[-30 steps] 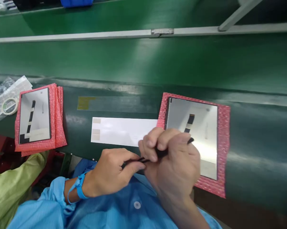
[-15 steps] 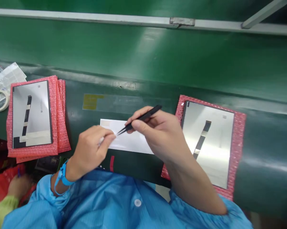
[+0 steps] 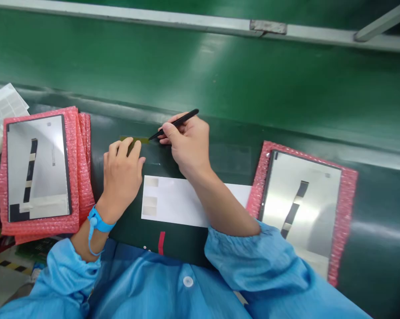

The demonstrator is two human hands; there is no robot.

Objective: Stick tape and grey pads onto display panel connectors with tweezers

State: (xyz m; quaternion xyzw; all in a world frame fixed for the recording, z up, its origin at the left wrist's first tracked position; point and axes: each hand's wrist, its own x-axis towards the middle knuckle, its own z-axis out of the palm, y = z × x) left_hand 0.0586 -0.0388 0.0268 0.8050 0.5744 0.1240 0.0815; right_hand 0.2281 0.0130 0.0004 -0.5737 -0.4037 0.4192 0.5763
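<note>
1 pair of black tweezers (image 3: 184, 118) lies aslant over the bench (image 3: 182, 243), long axis running from far right to near left; the tips point left and slightly toward the person, meeting the right end of the yellow tape (image 3: 142, 140), and the butt end points right and away. The right hand (image 3: 192, 146) pinches the tweezers between thumb and fingers, forearm reaching in from the lower right over the white card (image 3: 176, 199). The left hand (image 3: 122, 173) is palm down, fingers loosely spread, fingertips at the tape's near edge; a blue strap (image 3: 102, 222) rings that wrist. The dark green bench also bears 2 panels, 1 at left (image 3: 49, 159) and 1 at right (image 3: 311, 221), each on pink wrap. Beyond runs a pale rail (image 3: 186, 18).
</note>
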